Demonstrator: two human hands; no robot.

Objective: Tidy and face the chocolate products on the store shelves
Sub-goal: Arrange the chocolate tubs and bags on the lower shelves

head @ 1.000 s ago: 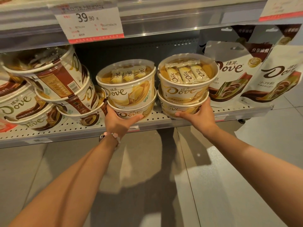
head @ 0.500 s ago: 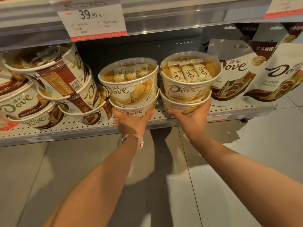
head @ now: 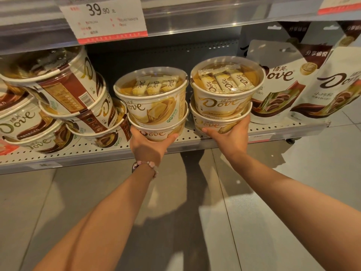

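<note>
**Two hands hold stacked chocolate tubs at a shop shelf**

The left hand [head: 147, 146] cups the bottom tub of the left stack [head: 156, 133], thumb and fingers curled round its lower wall from beneath. A beaded bracelet [head: 149, 165] circles that wrist. The right hand [head: 230, 136] grips the bottom tub of the right stack [head: 216, 126] the same way, fingers wrapped round its right side and thumb along its front.

Each stack is two cream and gold tubs, one nested on the other. The upper left tub [head: 152, 98] and upper right tub [head: 224, 90] have clear lids showing wrapped bars inside. The two stacks stand just beside each other at the front edge of a white perforated shelf [head: 97, 153].

To the left, brown and white tubs [head: 64, 98] are piled unevenly, several tilted, one turned so its barcode faces out. To the right, white chocolate pouches [head: 277, 89] stand upright. Above, a price tag [head: 105, 18] reading 39.90 hangs on the upper shelf rail. Grey floor tiles [head: 195, 231] lie below.
</note>
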